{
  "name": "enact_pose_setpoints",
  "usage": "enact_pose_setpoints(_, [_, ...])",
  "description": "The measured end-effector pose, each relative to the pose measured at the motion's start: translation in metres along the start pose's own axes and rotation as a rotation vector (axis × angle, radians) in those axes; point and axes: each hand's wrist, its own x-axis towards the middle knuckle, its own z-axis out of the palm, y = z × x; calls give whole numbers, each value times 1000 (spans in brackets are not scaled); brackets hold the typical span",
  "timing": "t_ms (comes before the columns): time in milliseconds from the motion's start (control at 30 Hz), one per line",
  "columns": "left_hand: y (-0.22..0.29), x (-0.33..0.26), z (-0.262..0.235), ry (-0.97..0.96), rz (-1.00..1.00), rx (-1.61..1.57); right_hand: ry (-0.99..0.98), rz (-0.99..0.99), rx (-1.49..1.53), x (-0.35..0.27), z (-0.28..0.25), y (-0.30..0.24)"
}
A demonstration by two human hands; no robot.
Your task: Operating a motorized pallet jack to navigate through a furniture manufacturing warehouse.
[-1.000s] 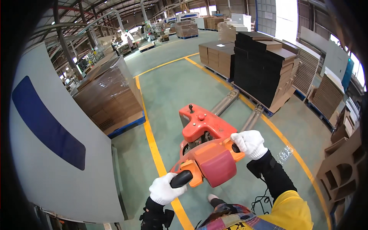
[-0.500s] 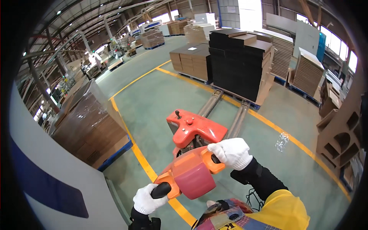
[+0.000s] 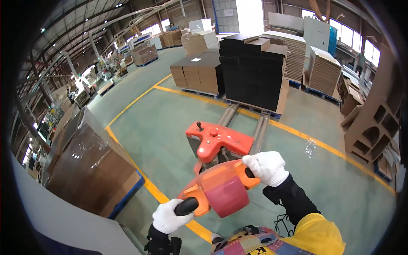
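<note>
Wrapped stack: brown load inside clear film, your left
Black stack: on a pallet, forks at its edge
Pallet truck: ahead of you
Left hand, right hand: you grip a black handle in each

Open green floor left of the forks, black stack ahead.

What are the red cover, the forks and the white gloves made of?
The red cover looks like glossy plastic or painted metal: it shows bright highlights. The forks seem to be worn metal, from their grey, dull sheen. The gloves look like matt fabric, perhaps cotton, with soft creases.
</note>
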Motion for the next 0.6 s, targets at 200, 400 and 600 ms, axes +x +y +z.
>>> enact_pose_setpoints(200, [-66,71,-71,-158,56,23,19,154,-96,31,61,-51])
enact_pose_setpoints(400, [-121,138,-131,-238,110,2,95,164,-219,62,121,-91])
enact_pose_setpoints(600, [-144,183,-146,-98,348,144,102,205,-241,98,140,-108])
